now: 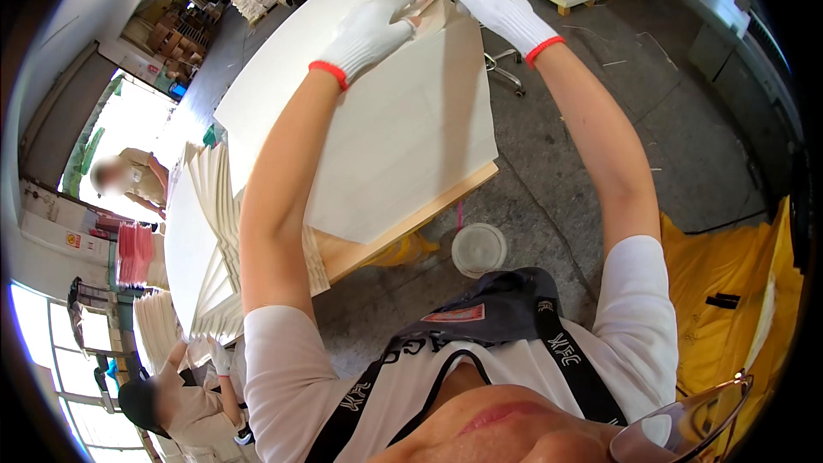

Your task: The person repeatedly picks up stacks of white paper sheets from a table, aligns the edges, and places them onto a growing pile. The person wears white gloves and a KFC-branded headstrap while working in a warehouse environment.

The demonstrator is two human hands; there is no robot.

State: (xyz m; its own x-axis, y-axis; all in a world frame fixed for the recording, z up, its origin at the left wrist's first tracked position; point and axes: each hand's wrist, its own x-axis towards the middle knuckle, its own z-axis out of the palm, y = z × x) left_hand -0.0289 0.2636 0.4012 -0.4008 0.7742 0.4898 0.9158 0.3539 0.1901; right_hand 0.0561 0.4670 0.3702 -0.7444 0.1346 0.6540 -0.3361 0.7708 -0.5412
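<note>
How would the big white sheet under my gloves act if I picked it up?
The white sheet is probably light for its size, since its edge looks thin. It would likely flex or sag if held by one corner, being so broad and thin. It seems unlikely to roll, as it lies flat over the wooden board.

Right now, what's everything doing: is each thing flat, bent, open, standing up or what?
Large white sheet: spread out, far corner seems bent
Left hand: gloved, at the sheet's far end
Right hand: gloved, at that far corner
Stacked sheets: fanned unevenly
Round tub: on the floor; open or lidded, can't tell
Yellow sheeting: creased
Wheeled chair: upright, partly hidden
</note>
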